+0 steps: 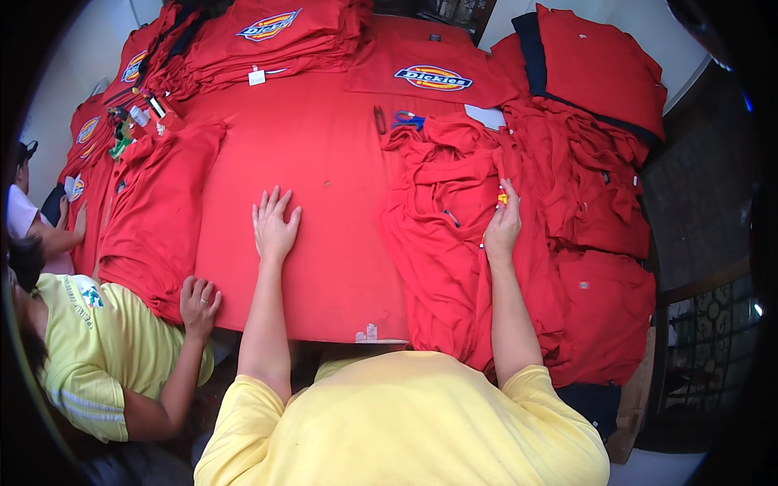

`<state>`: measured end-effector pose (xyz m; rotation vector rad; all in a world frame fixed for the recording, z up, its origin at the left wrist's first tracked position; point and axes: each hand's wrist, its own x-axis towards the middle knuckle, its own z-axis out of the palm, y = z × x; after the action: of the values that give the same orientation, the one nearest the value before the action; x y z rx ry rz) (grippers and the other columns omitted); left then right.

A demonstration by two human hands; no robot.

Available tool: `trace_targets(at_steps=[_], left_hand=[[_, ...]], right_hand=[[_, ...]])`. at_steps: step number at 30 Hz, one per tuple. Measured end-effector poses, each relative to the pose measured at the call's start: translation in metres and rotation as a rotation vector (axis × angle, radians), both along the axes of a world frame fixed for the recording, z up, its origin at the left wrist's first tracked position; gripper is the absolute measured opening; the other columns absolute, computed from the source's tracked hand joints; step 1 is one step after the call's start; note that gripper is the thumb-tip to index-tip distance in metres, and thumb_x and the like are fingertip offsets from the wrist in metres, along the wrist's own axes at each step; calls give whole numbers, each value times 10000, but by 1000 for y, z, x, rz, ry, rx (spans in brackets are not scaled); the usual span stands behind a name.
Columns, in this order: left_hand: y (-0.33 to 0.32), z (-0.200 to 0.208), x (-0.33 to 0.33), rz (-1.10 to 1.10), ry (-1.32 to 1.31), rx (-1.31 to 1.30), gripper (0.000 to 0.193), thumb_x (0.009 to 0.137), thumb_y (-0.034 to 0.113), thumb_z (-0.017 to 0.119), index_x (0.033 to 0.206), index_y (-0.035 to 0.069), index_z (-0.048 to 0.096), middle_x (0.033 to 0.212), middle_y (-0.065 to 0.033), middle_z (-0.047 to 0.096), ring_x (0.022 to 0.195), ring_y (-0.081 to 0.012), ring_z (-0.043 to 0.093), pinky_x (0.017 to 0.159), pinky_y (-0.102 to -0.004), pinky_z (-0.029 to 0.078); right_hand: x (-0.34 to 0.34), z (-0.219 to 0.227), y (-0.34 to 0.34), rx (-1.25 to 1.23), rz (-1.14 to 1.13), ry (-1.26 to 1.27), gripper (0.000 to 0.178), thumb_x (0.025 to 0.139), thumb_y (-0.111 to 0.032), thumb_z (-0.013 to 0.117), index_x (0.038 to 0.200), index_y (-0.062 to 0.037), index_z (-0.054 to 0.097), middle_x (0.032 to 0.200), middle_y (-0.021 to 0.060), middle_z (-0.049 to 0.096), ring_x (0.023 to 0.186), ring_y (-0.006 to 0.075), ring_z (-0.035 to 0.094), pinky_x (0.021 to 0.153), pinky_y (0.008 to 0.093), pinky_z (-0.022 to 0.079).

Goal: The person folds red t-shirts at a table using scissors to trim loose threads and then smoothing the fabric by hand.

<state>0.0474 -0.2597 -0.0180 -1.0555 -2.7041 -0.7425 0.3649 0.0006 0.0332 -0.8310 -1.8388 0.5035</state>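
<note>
My left hand [275,231] lies palm down on the red-covered table [324,267], its fingers spread and nothing in them. Over a loose heap of red shirts [442,190] at the right is my right hand [503,231]. Its fingers are curled around a small yellow object [502,198], mostly hidden, so its kind does not show. Beyond the heap's far left corner lie a pair of blue-handled scissors [408,121] and a slim red tool [380,120] that looks like thread snips. A white card [485,117] sits by the heap's far edge.
Stacked red shirts [275,49] with printed badges line the far edge. Taller piles of red garments [604,73] rise at the right. A co-worker in a yellow-green shirt [105,348] sits close on my left beside more red shirts [158,219]; another person is farther left.
</note>
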Motion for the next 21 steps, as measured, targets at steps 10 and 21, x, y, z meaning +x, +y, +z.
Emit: trace_targets(at_steps=[10,21], left_hand=[[-12,40,122,-854,-1461,752,965,842,528,659,1522,96,127,1478,-144,348,1290,-230,435,1055,-364,363],[-136,19,110,8,-1630,929,339,943,186,584,1225,4,540,1129,-119,634,1034,-208,619,920,-356,488]], right_hand=[[-92,60,-129,-409,791,298,401,771,169,401,1027,-29,638,1121,105,593,1029,195,599,915,298,467],[-153,18,-112,-290,677,-435,229,900,-151,563,1059,-19,663,1054,128,640,999,241,616,903,333,474]])
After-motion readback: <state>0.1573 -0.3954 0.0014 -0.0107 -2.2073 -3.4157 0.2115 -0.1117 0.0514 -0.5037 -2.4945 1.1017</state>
